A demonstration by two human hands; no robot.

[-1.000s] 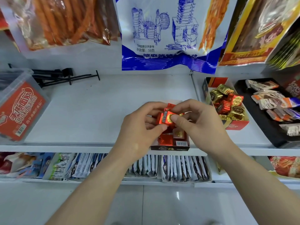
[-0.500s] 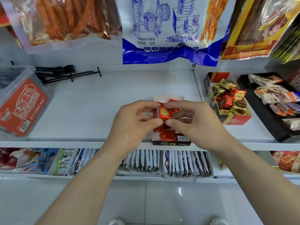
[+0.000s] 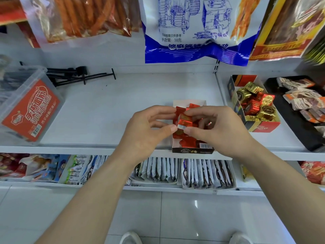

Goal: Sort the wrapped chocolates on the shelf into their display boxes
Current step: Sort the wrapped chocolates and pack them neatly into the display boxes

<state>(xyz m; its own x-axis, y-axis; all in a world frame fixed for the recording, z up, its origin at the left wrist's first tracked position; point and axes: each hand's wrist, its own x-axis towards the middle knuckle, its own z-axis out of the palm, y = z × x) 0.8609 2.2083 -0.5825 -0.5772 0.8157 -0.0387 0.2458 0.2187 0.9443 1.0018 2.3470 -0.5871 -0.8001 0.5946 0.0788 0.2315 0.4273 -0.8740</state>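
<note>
My left hand (image 3: 147,131) and my right hand (image 3: 216,131) both pinch one red-wrapped chocolate (image 3: 183,121) between thumb and fingers, just above a small display box (image 3: 193,150) at the shelf's front edge. That box holds several red chocolates, partly hidden by my hands. A second display box (image 3: 263,126) with a red front stands to the right and holds mixed gold chocolates (image 3: 243,95) and red chocolates (image 3: 267,99).
A clear tub with a red label (image 3: 29,110) sits at the left of the white shelf (image 3: 123,103). Black hooks (image 3: 79,76) lie at the back. A black tray of wrapped snacks (image 3: 299,106) is at the right. Snack bags hang above.
Both hands stay over the box while the red chocolate turns between my fingers; its gold round side no longer faces me and a silver strip shows.
</note>
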